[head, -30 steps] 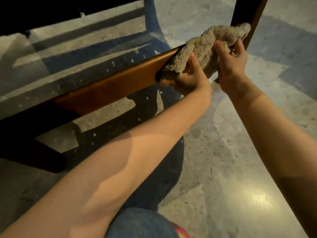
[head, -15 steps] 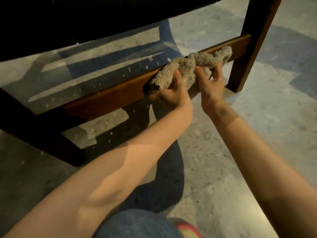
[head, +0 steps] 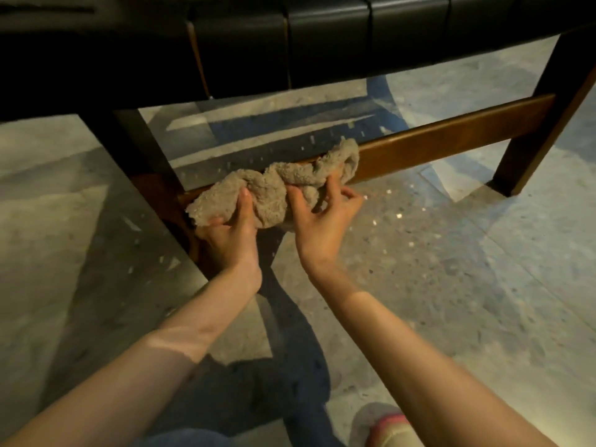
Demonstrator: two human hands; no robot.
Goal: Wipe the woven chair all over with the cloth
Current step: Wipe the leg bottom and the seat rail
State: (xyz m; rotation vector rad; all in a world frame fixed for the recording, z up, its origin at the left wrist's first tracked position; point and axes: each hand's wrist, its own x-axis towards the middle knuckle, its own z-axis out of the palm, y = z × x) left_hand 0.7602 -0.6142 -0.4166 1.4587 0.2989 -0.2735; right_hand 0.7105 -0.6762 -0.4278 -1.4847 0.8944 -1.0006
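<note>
The woven chair fills the top of the view: its black woven seat (head: 322, 43) runs across, and a brown wooden rail (head: 451, 137) joins the legs below it. A fluffy beige cloth (head: 274, 185) lies bunched over the left part of that rail. My left hand (head: 230, 233) grips the cloth's left end, thumb on top. My right hand (head: 322, 221) holds the cloth's right part with curled fingertips. The rail under the cloth is hidden.
A dark chair leg (head: 529, 156) stands on the floor at the right, another leg (head: 145, 162) at the left in shadow. Speckled stone floor (head: 467, 269) lies all around. My foot in a pink slipper (head: 387, 427) shows at the bottom edge.
Both hands and the cloth have slid left along the rail, from the right leg to its left part. The view has pulled back and the seat has come into sight.
</note>
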